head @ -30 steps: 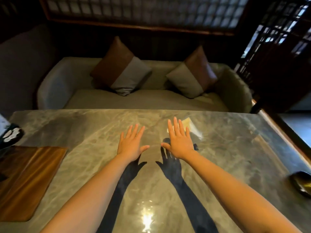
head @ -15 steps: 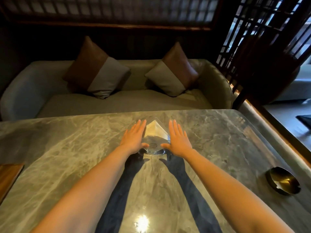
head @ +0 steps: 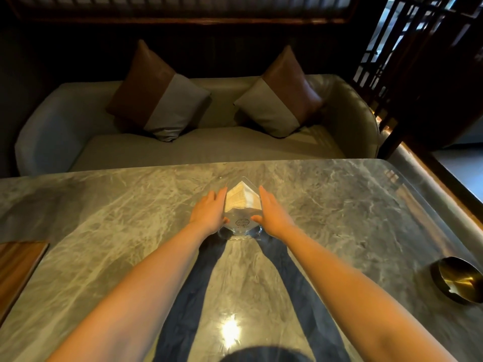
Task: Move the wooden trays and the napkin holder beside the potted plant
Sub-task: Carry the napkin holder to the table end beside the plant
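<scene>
A clear napkin holder (head: 241,220) with white folded napkins stands upright near the middle of the grey marble table (head: 339,218). My left hand (head: 209,211) lies flat against its left side and my right hand (head: 270,215) against its right side, fingers straight, clasping it between the palms. The holder's base rests on the table. A wooden tray (head: 18,267) shows only by its corner at the left edge. No potted plant is in view.
A dark round dish with a gold inside (head: 457,279) sits near the table's right edge. Behind the table is a grey sofa (head: 209,150) with two brown-and-grey cushions. A dark lattice screen (head: 418,61) stands at the right.
The view has swung to the right, so the tray slid toward the left edge. Both hands have closed in from apart onto the sides of the napkin holder.
</scene>
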A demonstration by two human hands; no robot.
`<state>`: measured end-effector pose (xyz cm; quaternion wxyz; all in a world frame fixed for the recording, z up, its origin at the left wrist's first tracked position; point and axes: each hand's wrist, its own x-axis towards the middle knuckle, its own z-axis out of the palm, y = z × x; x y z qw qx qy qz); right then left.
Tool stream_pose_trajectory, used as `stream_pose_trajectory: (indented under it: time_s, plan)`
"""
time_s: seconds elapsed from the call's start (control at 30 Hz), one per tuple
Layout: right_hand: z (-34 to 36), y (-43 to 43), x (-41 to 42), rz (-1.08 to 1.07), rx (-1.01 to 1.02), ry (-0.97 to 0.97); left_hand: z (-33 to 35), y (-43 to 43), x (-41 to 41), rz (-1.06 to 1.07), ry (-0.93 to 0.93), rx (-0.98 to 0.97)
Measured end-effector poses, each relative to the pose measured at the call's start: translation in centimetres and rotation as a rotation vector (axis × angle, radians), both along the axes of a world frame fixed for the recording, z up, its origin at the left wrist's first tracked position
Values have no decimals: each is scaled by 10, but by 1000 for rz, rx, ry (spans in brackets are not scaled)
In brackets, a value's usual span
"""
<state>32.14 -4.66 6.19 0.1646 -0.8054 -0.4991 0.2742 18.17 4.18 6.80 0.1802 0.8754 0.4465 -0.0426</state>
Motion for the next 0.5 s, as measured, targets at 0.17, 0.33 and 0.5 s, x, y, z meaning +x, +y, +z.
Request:
stream_pose_trajectory:
  time_s: [0.17, 0.33, 0.5]
  plan:
    - [-3, -6, -14, 13, 5, -48, -2, -9, -21, 1, -28, 14]
    - [2, -6, -40, 75, -26, -56, -1, -18, -60, 11, -13, 21]
    - [6, 0, -90, 177, -42, -29, 3, -22, -119, 70, 28, 23]
